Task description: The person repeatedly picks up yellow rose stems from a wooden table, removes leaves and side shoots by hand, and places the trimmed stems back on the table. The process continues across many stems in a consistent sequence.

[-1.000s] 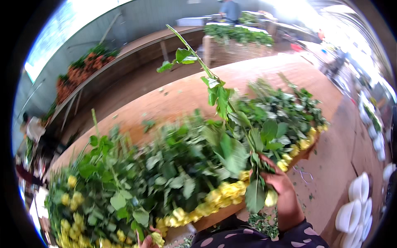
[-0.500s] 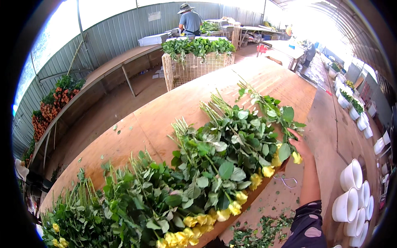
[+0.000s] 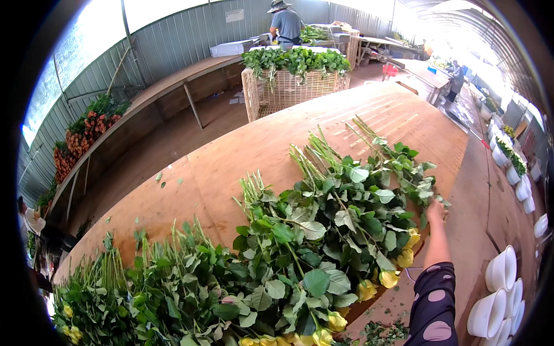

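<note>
My right hand [image 3: 437, 211] reaches in from the lower right, in a dark sleeve with pale spots. Its fingers are closed round the leafy flower end of a few rose stems [image 3: 412, 167], at the right end of a long row; the blooms in the grip are hidden. Yellow roses [image 3: 340, 225] lie side by side along the wooden table [image 3: 213, 173], cut stems pointing away from me, yellow heads [image 3: 388, 279] over the near edge. More yellow roses [image 3: 109, 294] fill the table's left end. My left hand is out of view.
A wicker crate [image 3: 294, 92] topped with greenery stands beyond the table, a person [image 3: 287, 24] in a hat behind it. Orange flowers [image 3: 89, 135] hang by the left bench. White buckets [image 3: 487, 314] stand at right; leaf litter [image 3: 384, 334] covers the floor below.
My right hand has moved right and slightly down in the scene, and the rose stems beside it now lie lower against the row. The whole view has shifted a little.
</note>
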Available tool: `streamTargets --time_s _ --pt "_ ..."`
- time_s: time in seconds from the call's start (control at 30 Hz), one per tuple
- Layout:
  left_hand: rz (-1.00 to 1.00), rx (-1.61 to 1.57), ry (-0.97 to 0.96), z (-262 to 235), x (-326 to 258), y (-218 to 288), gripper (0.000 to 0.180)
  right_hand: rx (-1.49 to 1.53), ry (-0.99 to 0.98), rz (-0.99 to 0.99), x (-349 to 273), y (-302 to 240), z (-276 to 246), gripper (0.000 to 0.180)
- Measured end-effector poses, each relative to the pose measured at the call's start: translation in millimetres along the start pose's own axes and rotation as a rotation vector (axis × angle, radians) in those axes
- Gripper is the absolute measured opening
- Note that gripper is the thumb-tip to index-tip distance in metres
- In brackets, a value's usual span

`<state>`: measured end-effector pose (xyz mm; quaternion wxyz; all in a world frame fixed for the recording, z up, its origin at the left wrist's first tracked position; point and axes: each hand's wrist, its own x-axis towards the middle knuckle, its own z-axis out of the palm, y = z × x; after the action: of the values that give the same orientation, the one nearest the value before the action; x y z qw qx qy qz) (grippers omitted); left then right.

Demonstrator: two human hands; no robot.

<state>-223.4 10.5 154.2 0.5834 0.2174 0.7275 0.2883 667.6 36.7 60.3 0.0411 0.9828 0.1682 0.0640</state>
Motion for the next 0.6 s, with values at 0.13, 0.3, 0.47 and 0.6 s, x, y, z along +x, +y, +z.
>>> streamTargets --time_s 0.13,0.3,0.47,0.6 --pt "0.012 -0.079 -0.037 -5 -10 3 0.034 0.031 0.16 0.124 -42 -55 -55 0.07" --pt "0.24 -0.429 -0.381 -30 12 -28 0.032 0.916 0.126 -0.456 -107 -113 -104 0.047" --pt "0.04 -0.653 -0.541 -12 12 -21 0.044 1.64 -0.519 -1.193 -405 -178 -253 0.028" --pt "0.275 0.037 -0.308 -16 16 -35 0.051 1.097 -1.361 -1.393 -582 -221 -266 0.04"
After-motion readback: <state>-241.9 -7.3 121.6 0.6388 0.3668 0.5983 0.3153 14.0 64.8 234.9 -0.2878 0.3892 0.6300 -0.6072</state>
